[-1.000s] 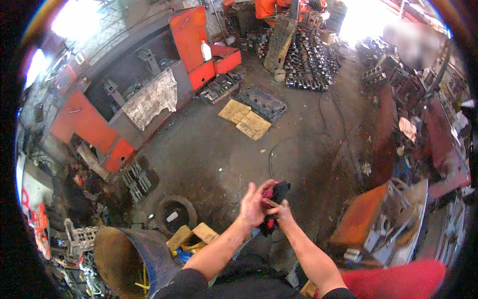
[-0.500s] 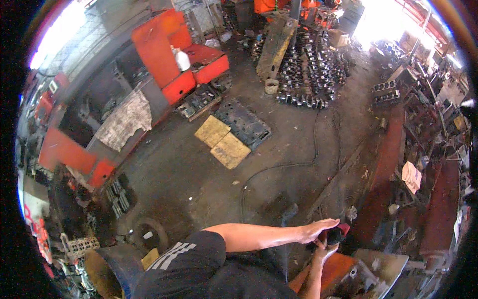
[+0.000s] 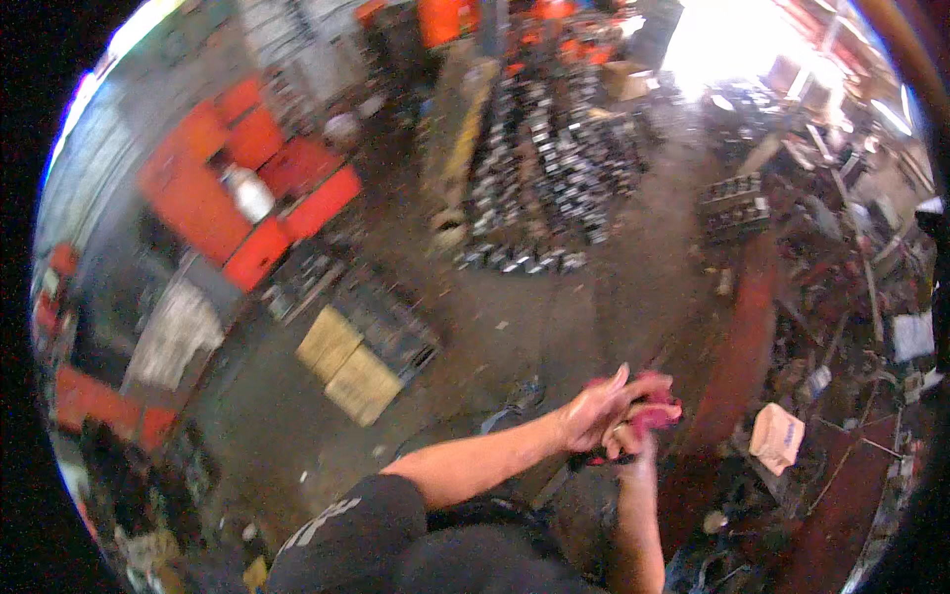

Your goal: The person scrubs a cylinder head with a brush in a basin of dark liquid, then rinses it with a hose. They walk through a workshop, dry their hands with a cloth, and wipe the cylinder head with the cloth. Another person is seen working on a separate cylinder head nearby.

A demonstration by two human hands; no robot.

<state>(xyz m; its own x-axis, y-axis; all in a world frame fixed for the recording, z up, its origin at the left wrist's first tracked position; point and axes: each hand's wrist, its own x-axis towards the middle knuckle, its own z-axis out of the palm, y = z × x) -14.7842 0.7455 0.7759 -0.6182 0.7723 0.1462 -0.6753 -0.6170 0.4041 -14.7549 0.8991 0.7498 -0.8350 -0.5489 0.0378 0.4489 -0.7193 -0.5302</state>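
Out in front of me, at lower right, my two hands meet around a red rag [image 3: 661, 415]. My left hand [image 3: 594, 411] comes in from the left with its thumb up and its fingers curled onto the rag. My right hand [image 3: 635, 436] reaches up from below and grips the same cloth from the other side. Motion smears the fingers, and they partly hide one another. Just below the hands is a dark object [image 3: 597, 458] whose kind I cannot make out.
Rows of crankshafts [image 3: 559, 168] stand on the floor ahead. Two tan boards [image 3: 346, 366] lie by a dark metal block [image 3: 386, 312]. An orange-red cabinet [image 3: 203, 178] with a white bottle [image 3: 249, 196] is at left. A pinkish packet [image 3: 777, 438] lies among scrap at right.
My hands have moved up and slightly left in view, and more of the red rag shows between them. The view has turned, with the cabinet and boards shifted left.
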